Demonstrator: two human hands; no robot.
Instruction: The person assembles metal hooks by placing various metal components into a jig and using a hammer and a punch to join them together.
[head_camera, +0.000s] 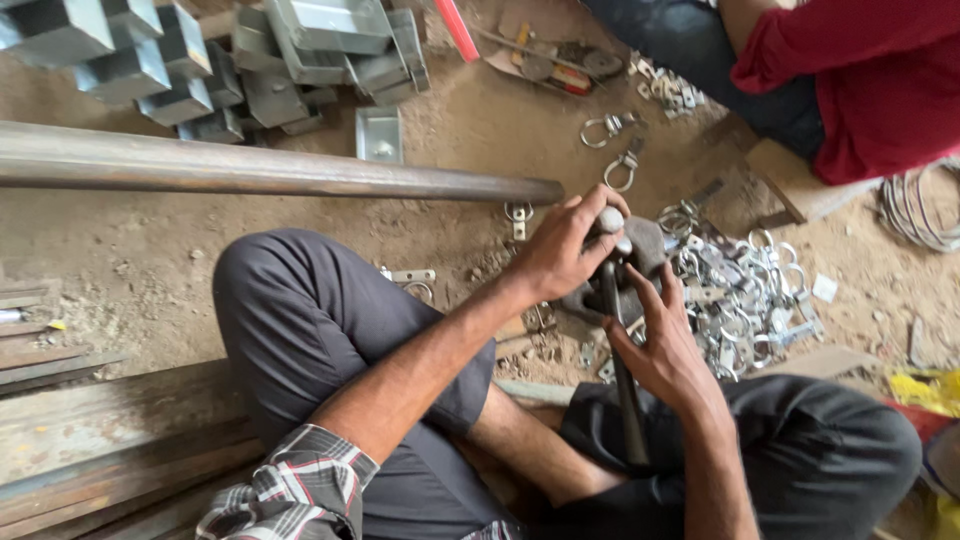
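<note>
The right hand (662, 345) is wrapped around a dark hammer handle (625, 390) that runs down between the knees. The left hand (562, 250) pinches a small rounded metal piece (611, 220) onto a dark anvil block (640, 255) on the dirt floor (120, 240). A glancing blow could catch those fingers or kick the piece away. The hammer head and the block's base are hidden. Beyond lie a heap of ring clamps (750, 290), a steel pipe (280, 170), then stacked grey metal boxes (150, 60) at the far edge.

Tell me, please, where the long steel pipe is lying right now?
The pipe lies across the dirt floor in the upper left, between the grey metal boxes above and the person's knee below.
</note>
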